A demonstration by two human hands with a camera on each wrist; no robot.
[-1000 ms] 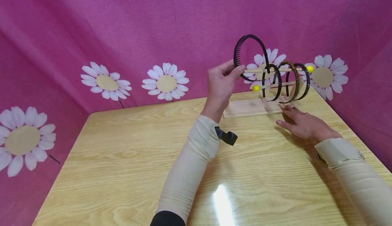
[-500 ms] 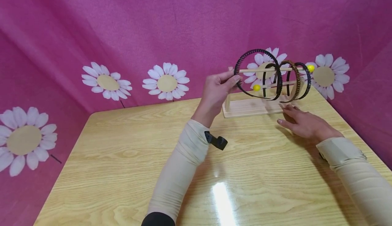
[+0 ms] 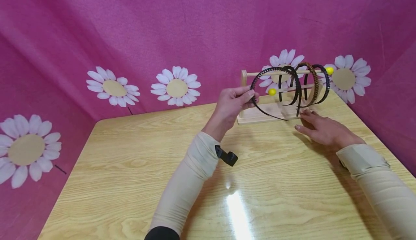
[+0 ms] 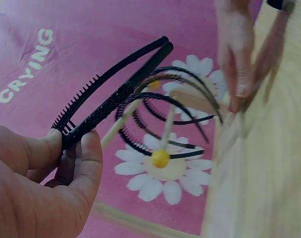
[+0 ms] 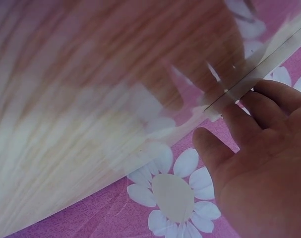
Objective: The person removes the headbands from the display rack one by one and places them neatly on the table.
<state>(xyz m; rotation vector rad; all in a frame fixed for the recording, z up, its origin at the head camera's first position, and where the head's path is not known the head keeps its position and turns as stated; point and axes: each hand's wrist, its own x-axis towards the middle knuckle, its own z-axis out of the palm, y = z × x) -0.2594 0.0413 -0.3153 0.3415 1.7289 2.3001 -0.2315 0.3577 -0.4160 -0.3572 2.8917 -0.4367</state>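
Toothed black headband [image 3: 272,88] held in the air just in front of the wooden rack [image 3: 260,115], at the rack's left end, tilted so its open ends point down and right toward the base. Left hand [image 3: 232,103] pinches it near one end: thumb and forefinger [image 4: 88,158] closed on the band, comb teeth visible just above the grip in the left wrist view (the remaining fingers are curled in under the palm). The band's arc overlaps the rack's rods in the head view; whether it touches them I cannot tell.

Rack: flat wooden base, an upright post at the left, two horizontal rods, each tipped with a yellow ball [image 3: 271,92]. Three more headbands [image 3: 312,84] hang on the rods toward the right end, two black and one brownish.

Right hand [image 3: 320,130] lies palm-down on the table [image 3: 130,168], fingers straight and loosely spread, fingertips [image 3: 303,113] at the near edge of the rack base. It holds nothing. Right wrist view is blurred; it shows only the palm and extended fingers against the tabletop edge.

Surroundings: light wood-grain table with a bright glare patch near the front, magenta cloth backdrop [image 3: 162,27] printed with white daisies. Both forearms in beige sleeves; a small black clip [image 3: 227,157] on the left wrist.
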